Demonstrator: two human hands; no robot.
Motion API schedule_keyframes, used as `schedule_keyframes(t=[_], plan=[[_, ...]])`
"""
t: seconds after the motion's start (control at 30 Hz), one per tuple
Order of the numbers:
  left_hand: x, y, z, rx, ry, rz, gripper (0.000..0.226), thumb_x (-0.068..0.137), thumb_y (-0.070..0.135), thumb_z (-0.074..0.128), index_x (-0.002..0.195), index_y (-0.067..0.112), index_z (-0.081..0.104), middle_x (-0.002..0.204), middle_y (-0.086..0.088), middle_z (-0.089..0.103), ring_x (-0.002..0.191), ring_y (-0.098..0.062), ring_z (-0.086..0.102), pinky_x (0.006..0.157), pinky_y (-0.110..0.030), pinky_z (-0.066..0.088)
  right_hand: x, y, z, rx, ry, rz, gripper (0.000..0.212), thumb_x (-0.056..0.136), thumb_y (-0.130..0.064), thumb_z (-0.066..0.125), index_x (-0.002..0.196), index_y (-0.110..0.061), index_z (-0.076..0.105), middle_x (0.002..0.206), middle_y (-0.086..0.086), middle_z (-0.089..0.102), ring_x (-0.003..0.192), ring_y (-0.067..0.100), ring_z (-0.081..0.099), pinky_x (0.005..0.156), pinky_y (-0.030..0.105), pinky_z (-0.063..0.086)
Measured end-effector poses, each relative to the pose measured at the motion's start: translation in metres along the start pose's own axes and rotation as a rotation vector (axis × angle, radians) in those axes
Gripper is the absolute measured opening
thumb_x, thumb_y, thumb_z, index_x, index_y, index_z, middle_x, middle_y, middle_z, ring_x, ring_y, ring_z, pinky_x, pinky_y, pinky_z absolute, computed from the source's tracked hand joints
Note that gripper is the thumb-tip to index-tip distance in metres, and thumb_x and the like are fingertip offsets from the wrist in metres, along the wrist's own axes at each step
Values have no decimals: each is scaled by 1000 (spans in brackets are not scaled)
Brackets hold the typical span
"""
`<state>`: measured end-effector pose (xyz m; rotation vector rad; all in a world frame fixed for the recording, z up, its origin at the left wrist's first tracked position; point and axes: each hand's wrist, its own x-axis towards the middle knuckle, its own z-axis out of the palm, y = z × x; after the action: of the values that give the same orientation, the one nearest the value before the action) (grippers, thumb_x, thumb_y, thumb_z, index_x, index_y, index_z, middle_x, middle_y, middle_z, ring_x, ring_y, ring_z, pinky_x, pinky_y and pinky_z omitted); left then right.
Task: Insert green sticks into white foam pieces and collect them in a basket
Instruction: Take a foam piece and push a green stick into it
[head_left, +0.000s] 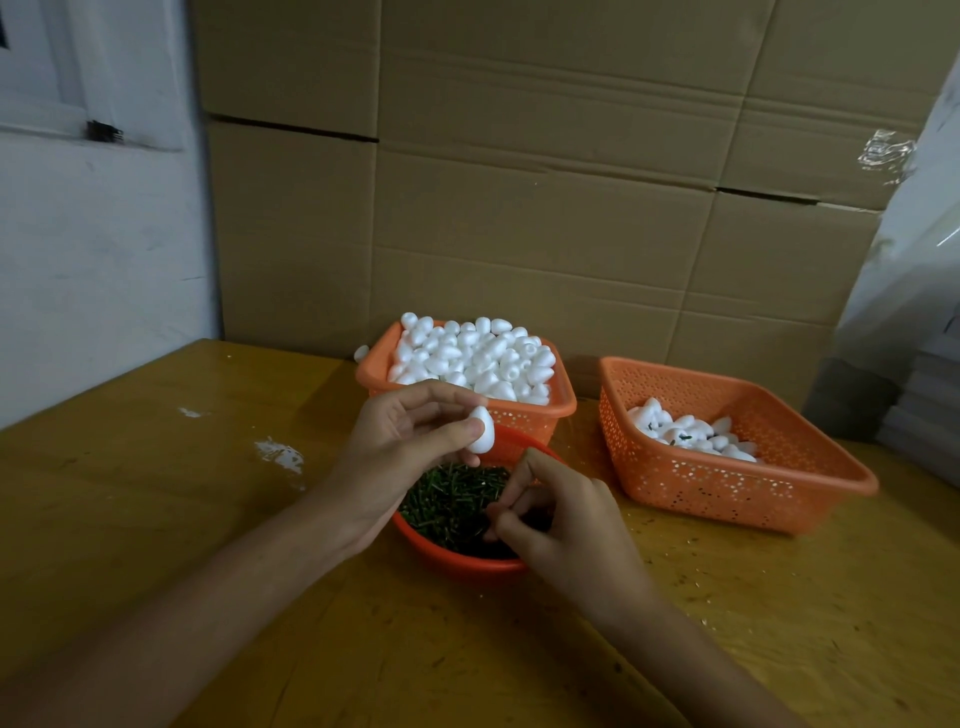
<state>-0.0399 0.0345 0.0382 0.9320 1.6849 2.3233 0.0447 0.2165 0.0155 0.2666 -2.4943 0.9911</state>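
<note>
Table (156, 519): yellow-brown wood, scuffed and speckled, filling the lower half of the frame.
White smears (280, 454): on the table top, left of centre.
Cardboard (545, 182): brown sheets with seams and folds, standing behind the table across the centre and upper right.
Tape (885, 153): crumpled clear strip on the cardboard, upper right.
Wall (104, 270): white and marked, left side.
Dark fitting (104, 131): small, on the white frame, upper left.
Plastic sheeting (914, 234): pale, along the right edge.
Grey stack (919, 410): flat layers at the right edge, too blurred to identify.

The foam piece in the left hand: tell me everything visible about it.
The foam piece is white, egg-shaped, matte like polystyrene, no stick visible in it. It stands roughly upright, narrow end up, pinched between thumb and fingers of the left hand, in the air above the far rim of the red bowl of green sticks.
</note>
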Motion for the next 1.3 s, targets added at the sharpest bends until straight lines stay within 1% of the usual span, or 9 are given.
schedule_keyframes(t=[0.07,0.17,0.37,0.6,0.7,0.87,0.97,1.1,1.3], plan=[[0,-1,0,-19,4,7,25,74,27,84,97,20,81,99,-13,78,87,-23,73,78,-29,61,0,0,1,9,24,-14,20,92,-21,78,87,-27,60,76,-8,76,73,11,73,64,40,56],[0,0,0,-47,1,22,21,73,26,82,93,21,80,98,-13,77,89,-23,74,77,-30,61,0,-1,1,59,54,-25,19,95,-23,78,88,-27,61,73,-11,75,73,9,73,62,25,52],[1,-1,-2,-54,-3,33,14,84,7,72,90,18,77,103,-19,77,91,-26,75,78,-31,61,0,-2,-3,148,77,-23,15,101,-20,69,93,-22,58,74,-6,75,70,9,71,59,14,42],[2,-4,-3,-69,32,54,15,87,8,70,96,14,80,102,-18,76,92,-25,74,76,-32,61,-1,0,-4,258,45,11,11,106,-15,60,108,-24,55,80,-4,79,77,10,76,64,18,51],[2,-5,-2,-66,38,54,15,87,9,71,96,15,81,100,-13,77,90,-23,75,76,-30,62,-1,0,-6,283,30,19,14,109,-16,55,115,-28,57,88,-6,81,85,12,77,78,34,61],[1,-4,-1,-70,36,55,13,87,11,73,97,14,81,100,-13,77,91,-23,75,75,-28,61,0,1,-5,297,51,35,8,110,-20,53,107,-22,60,102,-9,81,91,14,78,86,50,61],[1,-5,-1,-71,38,53,14,87,12,74,99,13,81,98,-12,77,90,-23,75,75,-27,61,0,2,-5,317,53,32,8,110,-20,54,106,-23,60,105,-9,80,92,15,77,88,54,60],[2,-4,-1,-71,43,53,14,87,11,74,98,14,81,99,-13,77,90,-23,75,75,-28,61,1,6,-7,387,32,29,5,109,-20,56,113,-21,59,112,-7,80,100,18,77,92,59,58],[2,-4,0,-79,37,45,12,86,10,79,97,14,81,99,-12,77,89,-23,75,74,-28,61,4,13,-8,441,18,35,8,110,-19,53,114,-15,58,113,-1,80,99,21,77,97,53,57]])
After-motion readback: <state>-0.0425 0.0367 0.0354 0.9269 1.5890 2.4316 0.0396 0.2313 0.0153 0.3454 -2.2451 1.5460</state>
